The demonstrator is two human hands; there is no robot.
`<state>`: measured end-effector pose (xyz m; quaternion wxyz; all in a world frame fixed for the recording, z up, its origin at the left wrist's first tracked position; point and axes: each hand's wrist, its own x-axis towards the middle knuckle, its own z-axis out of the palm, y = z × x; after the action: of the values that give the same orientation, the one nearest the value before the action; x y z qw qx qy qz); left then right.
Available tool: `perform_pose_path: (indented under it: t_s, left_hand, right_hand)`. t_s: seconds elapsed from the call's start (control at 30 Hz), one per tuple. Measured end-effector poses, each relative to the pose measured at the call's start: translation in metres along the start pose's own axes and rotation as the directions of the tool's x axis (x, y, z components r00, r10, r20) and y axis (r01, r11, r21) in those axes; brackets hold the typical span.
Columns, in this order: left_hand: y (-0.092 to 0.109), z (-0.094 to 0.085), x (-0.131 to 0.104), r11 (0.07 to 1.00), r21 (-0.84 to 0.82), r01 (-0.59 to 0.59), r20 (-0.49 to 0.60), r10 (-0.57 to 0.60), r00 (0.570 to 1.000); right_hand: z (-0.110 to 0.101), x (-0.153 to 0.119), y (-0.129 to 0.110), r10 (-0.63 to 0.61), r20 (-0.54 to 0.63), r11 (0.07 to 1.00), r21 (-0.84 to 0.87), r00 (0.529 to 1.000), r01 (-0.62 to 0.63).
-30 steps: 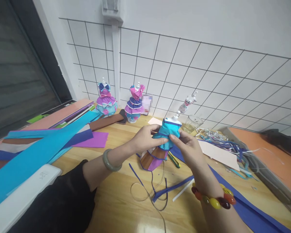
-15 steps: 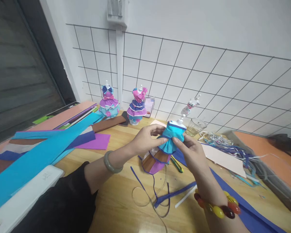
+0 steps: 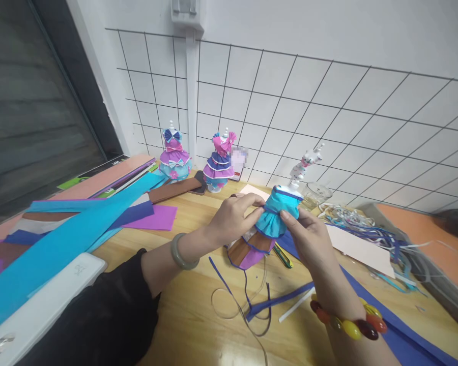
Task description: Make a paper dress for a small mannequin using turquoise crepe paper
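A small dress form in a layered paper dress (image 3: 277, 216), turquoise above with brown and purple tiers below, leans between my two hands. My left hand (image 3: 234, 216) pinches the dress's left edge near the waist, thumb and forefinger together. On the other side, my right hand (image 3: 309, 234) grips the dress, its thumb pressed on the turquoise front and its fingers behind. A dark blue band crosses the waist. Under the skirt, blue strips (image 3: 267, 305) and a green-yellow cutter (image 3: 283, 255) lie on the wooden table (image 3: 187, 320).
Two dressed forms (image 3: 174, 157) (image 3: 218, 165) stand by the wall grid. A bare form (image 3: 305, 162) and a glass (image 3: 316, 195) are behind my right hand. Coloured paper (image 3: 76, 229) and a white device (image 3: 49, 305) lie left; a strip pile (image 3: 351, 218) and grey box (image 3: 435, 274) right.
My left fingers have shifted from the front of the waist to its left edge, the thumb drawn back. My right hand keeps its hold. The whole view has shifted slightly.
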<state>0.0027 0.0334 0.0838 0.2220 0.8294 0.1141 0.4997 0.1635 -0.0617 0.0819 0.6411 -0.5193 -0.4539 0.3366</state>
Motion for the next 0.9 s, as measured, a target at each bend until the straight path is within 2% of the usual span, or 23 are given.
perform_pose_path:
  t_s: [0.1,0.17,0.3,0.4,0.5,0.6,0.73,0.83,0.9]
  left_hand:
    - [-0.006,0.001,-0.002,0.953,0.218,-0.210,-0.028,0.221,0.975]
    - [-0.010,0.001,-0.003,0.899,0.326,-0.293,-0.001,0.310,0.951]
    - [-0.014,-0.001,-0.005,0.826,0.432,-0.363,0.040,0.385,0.922]
    - [-0.014,-0.001,-0.005,0.820,0.442,-0.364,0.043,0.386,0.922]
    - [-0.015,0.000,-0.005,0.859,0.398,-0.321,0.030,0.338,0.941]
    - [-0.013,0.001,-0.004,0.929,0.282,-0.238,-0.026,0.256,0.966]
    - [-0.004,0.000,-0.003,0.999,-0.036,-0.004,-0.080,0.001,0.997]
    - [0.007,0.000,-0.001,0.929,-0.315,0.193,0.001,-0.203,0.979]
    - [0.012,0.000,0.000,0.864,-0.415,0.286,0.052,-0.291,0.955]
  right_hand:
    - [0.001,0.000,0.000,-0.003,0.002,1.000,0.013,1.000,0.003]
    - [0.003,0.000,0.000,-0.007,0.002,1.000,0.016,1.000,0.007]
    - [0.004,0.000,-0.001,-0.020,-0.007,1.000,0.004,1.000,0.020]
    - [0.003,0.000,0.000,-0.015,-0.006,1.000,0.014,1.000,0.015]
    - [0.002,0.000,0.002,-0.009,-0.014,1.000,0.016,1.000,0.009]
    - [0.003,0.000,0.003,-0.016,-0.017,1.000,0.009,1.000,0.016]
    - [0.009,-0.002,-0.003,-0.039,-0.022,0.999,-0.020,0.999,0.039]
    - [0.016,-0.006,-0.007,-0.076,-0.031,0.995,-0.073,0.997,0.074]
    - [0.020,-0.009,-0.008,-0.090,-0.021,0.990,-0.107,0.996,0.087]
